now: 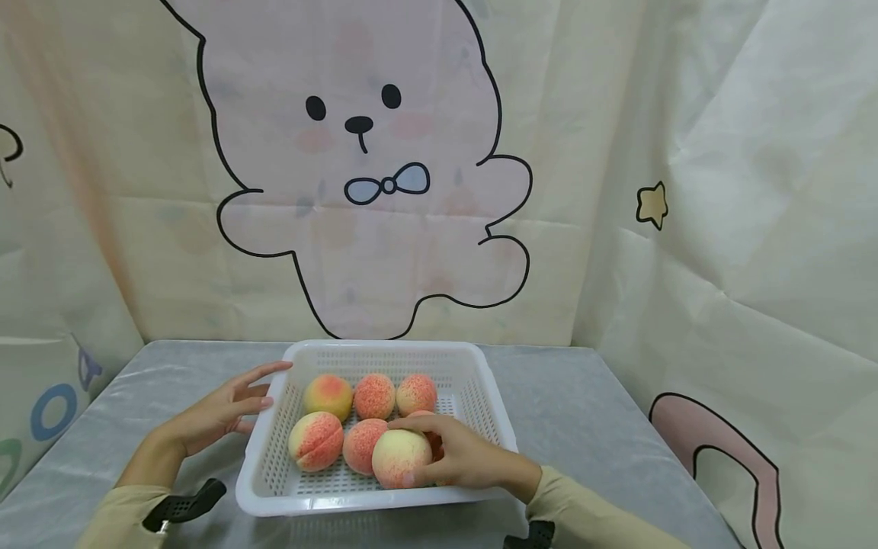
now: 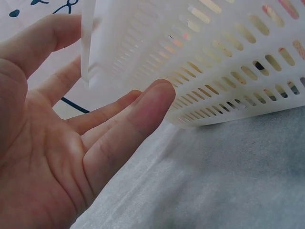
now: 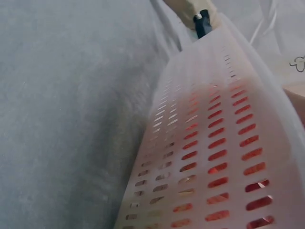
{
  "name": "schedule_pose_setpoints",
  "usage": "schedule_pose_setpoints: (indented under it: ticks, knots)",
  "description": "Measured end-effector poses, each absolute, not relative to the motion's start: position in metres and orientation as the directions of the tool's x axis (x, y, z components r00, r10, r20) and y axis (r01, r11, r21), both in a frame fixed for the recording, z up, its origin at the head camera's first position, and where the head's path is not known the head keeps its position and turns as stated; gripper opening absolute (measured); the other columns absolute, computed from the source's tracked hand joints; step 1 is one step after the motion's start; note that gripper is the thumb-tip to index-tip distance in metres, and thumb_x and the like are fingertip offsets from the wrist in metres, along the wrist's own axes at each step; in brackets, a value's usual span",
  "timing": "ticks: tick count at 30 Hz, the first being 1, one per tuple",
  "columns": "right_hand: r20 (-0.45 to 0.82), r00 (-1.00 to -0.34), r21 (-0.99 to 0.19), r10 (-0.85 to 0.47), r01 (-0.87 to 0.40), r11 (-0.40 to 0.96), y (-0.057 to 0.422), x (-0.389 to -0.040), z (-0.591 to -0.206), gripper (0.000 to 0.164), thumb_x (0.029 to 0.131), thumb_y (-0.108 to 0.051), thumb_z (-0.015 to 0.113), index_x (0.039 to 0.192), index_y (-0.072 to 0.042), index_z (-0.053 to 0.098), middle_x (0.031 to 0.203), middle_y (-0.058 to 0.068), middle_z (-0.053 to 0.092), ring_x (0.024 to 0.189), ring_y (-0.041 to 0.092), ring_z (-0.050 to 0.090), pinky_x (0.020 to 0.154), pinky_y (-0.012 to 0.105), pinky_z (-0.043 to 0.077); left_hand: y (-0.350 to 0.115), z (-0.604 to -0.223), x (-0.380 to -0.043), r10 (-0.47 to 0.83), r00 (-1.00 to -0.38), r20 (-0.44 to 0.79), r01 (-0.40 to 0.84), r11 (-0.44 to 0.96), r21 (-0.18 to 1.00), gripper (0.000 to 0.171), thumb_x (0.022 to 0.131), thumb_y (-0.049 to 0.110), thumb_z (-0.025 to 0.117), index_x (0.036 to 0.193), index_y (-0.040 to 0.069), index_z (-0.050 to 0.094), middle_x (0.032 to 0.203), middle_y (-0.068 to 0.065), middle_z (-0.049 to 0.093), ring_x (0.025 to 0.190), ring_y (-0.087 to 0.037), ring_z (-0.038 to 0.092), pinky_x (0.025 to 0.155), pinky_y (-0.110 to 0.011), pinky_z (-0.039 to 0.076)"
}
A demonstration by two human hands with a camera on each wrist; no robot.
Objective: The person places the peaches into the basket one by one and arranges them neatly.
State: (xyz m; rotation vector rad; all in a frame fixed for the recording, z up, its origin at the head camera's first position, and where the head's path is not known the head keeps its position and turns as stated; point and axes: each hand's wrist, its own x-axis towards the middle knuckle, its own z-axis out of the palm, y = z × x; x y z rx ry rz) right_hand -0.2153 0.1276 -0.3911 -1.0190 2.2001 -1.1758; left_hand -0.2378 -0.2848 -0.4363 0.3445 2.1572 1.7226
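A white perforated plastic basket [image 1: 380, 502] holds several peaches in red, pink and yellow. My right hand [image 1: 473, 456] reaches over the near right part of the basket and grips a pale yellow-pink peach [image 1: 399, 459] between thumb and fingers. That hand partly hides more red fruit behind it. A red-and-cream peach [image 1: 315, 441] lies at the left, beside a pink peach [image 1: 363, 446]. Three more sit in the back row, among them a yellow-orange peach [image 1: 328, 396]. My left hand [image 1: 213, 415] is at the basket's left side, fingers extended and touching near its rim.
The basket stands on a table with a grey cloth [image 1: 549, 396]. Behind the table hangs a cream curtain [image 1: 549, 91] with a cartoon bear. Black bands [image 1: 184, 505] are on both wrists. In the right wrist view the basket's slotted side wall [image 3: 205, 143] fills much of the picture.
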Motion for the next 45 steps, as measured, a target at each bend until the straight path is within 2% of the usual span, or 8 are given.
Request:
schedule_pose_setpoints:
  ticks: [3, 7, 13, 24, 30, 34, 39, 45]
  knots:
    - [-0.009, -0.594, -0.82, -0.804, -0.455, 0.346, 0.127, -0.215, -0.393, 0.064, 0.089, -0.021, 0.079, 0.147, -0.018, 0.053, 0.14, 0.002, 0.057, 0.117, 0.007, 0.055, 0.099, 0.023, 0.048, -0.285, -0.436, -0.238, 0.411, -0.904, -0.121, -0.029, 0.223, 0.974, 0.068, 0.102, 0.028, 0.056, 0.161, 0.027, 0.022, 0.163, -0.03, 0.024, 0.129, -0.025, 0.058, 0.092, -0.049, 0.058]
    - [0.014, -0.577, -0.793, -0.817, -0.504, 0.342, 0.127, -0.215, -0.392, 0.062, 0.091, -0.024, 0.077, 0.148, -0.018, 0.053, 0.14, 0.002, 0.057, 0.118, 0.007, 0.054, 0.1, 0.024, 0.047, -0.286, -0.436, -0.238, 0.42, -0.9, -0.117, -0.024, 0.221, 0.975, 0.067, 0.103, 0.028, 0.055, 0.161, 0.028, 0.022, 0.163, -0.03, 0.023, 0.128, -0.022, 0.058, 0.092, -0.049, 0.058]
    - [0.008, -0.588, -0.785, -0.809, -0.504, 0.36, 0.13, -0.214, -0.39, 0.06, 0.091, -0.025, 0.077, 0.146, -0.02, 0.054, 0.136, 0.0, 0.059, 0.109, 0.006, 0.054, 0.091, 0.022, 0.05, -0.287, -0.435, -0.237, 0.427, -0.897, -0.114, -0.02, 0.217, 0.976, 0.068, 0.103, 0.028, 0.055, 0.161, 0.028, 0.021, 0.163, -0.03, 0.022, 0.129, -0.022, 0.058, 0.091, -0.048, 0.058]
    - [0.027, -0.595, -0.723, -0.803, -0.566, 0.395, 0.127, -0.215, -0.388, 0.055, 0.085, -0.01, 0.082, 0.134, -0.021, 0.062, 0.135, -0.003, 0.063, 0.124, 0.01, 0.055, 0.104, 0.025, 0.046, -0.285, -0.434, -0.237, 0.417, -0.901, -0.119, -0.026, 0.221, 0.975, 0.069, 0.102, 0.031, 0.056, 0.161, 0.028, 0.02, 0.164, -0.029, 0.022, 0.131, -0.026, 0.056, 0.092, -0.049, 0.058]
    - [0.045, -0.599, -0.669, -0.8, -0.613, 0.421, 0.12, -0.215, -0.388, 0.05, 0.082, -0.013, 0.085, 0.127, -0.017, 0.066, 0.128, -0.004, 0.066, 0.115, 0.004, 0.056, 0.099, 0.022, 0.048, -0.286, -0.436, -0.239, 0.406, -0.904, -0.131, -0.037, 0.23, 0.973, 0.069, 0.101, 0.03, 0.057, 0.161, 0.028, 0.022, 0.163, -0.027, 0.025, 0.128, -0.021, 0.057, 0.093, -0.048, 0.058]
    - [0.037, -0.56, -0.642, -0.828, -0.648, 0.409, 0.117, -0.217, -0.391, 0.046, 0.089, -0.021, 0.079, 0.132, -0.016, 0.065, 0.131, -0.005, 0.066, 0.114, 0.003, 0.054, 0.098, 0.022, 0.046, -0.286, -0.438, -0.237, 0.406, -0.904, -0.131, -0.04, 0.225, 0.974, 0.068, 0.102, 0.028, 0.057, 0.161, 0.028, 0.022, 0.162, -0.027, 0.027, 0.125, -0.016, 0.059, 0.092, -0.047, 0.058]
    - [-0.014, -0.493, -0.661, -0.87, -0.648, 0.378, 0.12, -0.221, -0.391, 0.046, 0.1, -0.025, 0.065, 0.144, -0.013, 0.057, 0.144, 0.003, 0.057, 0.119, 0.009, 0.046, 0.098, 0.024, 0.042, -0.285, -0.438, -0.236, 0.425, -0.897, -0.125, -0.035, 0.212, 0.977, 0.067, 0.103, 0.024, 0.054, 0.161, 0.027, 0.021, 0.163, -0.028, 0.025, 0.124, -0.013, 0.059, 0.092, -0.046, 0.058]
    - [-0.073, -0.581, -0.709, -0.81, -0.541, 0.452, 0.118, -0.222, -0.387, 0.049, 0.089, -0.024, 0.078, 0.137, -0.019, 0.065, 0.133, 0.0, 0.055, 0.117, 0.006, 0.048, 0.096, 0.022, 0.043, -0.285, -0.435, -0.238, 0.414, -0.902, -0.12, -0.031, 0.216, 0.976, 0.066, 0.104, 0.022, 0.054, 0.161, 0.026, 0.021, 0.165, -0.029, 0.02, 0.128, -0.016, 0.057, 0.091, -0.047, 0.059]
